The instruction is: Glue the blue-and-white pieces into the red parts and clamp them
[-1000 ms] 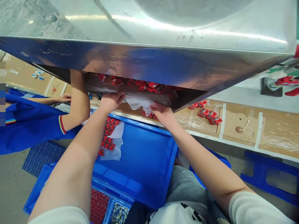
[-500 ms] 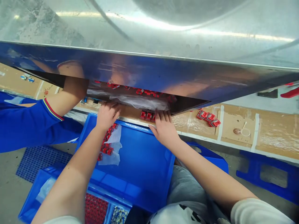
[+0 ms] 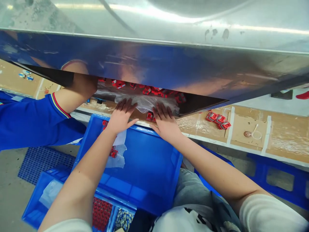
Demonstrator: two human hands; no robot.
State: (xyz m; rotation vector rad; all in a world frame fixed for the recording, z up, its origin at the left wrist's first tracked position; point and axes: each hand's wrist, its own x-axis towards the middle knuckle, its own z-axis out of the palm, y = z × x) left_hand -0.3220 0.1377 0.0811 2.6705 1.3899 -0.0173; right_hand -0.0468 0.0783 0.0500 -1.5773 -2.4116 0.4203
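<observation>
Under the edge of a metal hood (image 3: pixel 154 64), both of my hands reach onto the work surface. My left hand (image 3: pixel 122 116) lies open, fingers spread and fingertips on a crumpled translucent plastic sheet (image 3: pixel 142 101). Likewise open, my right hand (image 3: pixel 166 123) rests its fingers on the sheet's right part. Small red parts (image 3: pixel 150 116) sit between the hands, partly covered by my right hand. Behind the sheet lie several more red pieces (image 3: pixel 147 90), partly hidden by the hood. Below my hands is a blue tray (image 3: pixel 147 154) with red parts and white sheets at its left side.
At left a co-worker's arm in a blue sleeve (image 3: pixel 36 119) reaches under the hood. Red parts (image 3: pixel 218 120) lie on the bench to the right, near a string-like loop (image 3: pixel 256 133). Lower blue bins hold many red parts (image 3: pixel 101 212) and blue-and-white pieces (image 3: pixel 123 219).
My left hand has moved right and forward onto the plastic sheet, its fingers spreading. My right hand has shifted slightly left, covering more of the red parts. The view has tilted slightly.
</observation>
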